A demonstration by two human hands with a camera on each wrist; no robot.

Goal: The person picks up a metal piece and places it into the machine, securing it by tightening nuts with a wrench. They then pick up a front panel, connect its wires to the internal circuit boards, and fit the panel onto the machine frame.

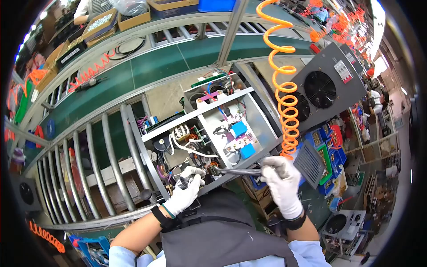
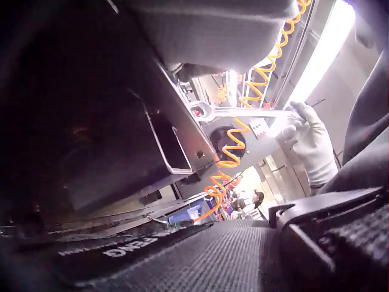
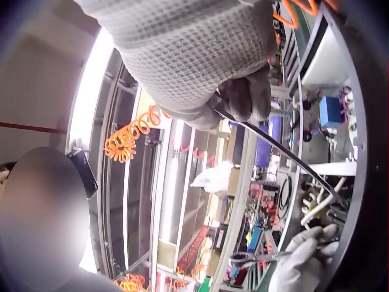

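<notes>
Both hands wear pale gloves. In the head view, my left hand (image 1: 184, 194) grips a short metal tool with a round end (image 1: 183, 181) at the near edge of an opened metal unit (image 1: 171, 123). My right hand (image 1: 283, 182), to its right, holds one end of a long dark tool (image 1: 240, 171); the far end reaches into the wiring near the left fingers. The right wrist view shows this tool (image 3: 285, 149) slanting down from the right hand (image 3: 200, 67) into the unit, with the left hand (image 3: 301, 267) beside its far end. Wiring hides the tool's tip.
An orange coiled hose (image 1: 289, 102) hangs right of the unit. Metal rollers (image 1: 95, 169) lie at the left. Beyond stands a dark panel with fans (image 1: 333, 84); a grey louvred panel (image 1: 310, 164) and blue parts bins (image 1: 327, 187) are at the right.
</notes>
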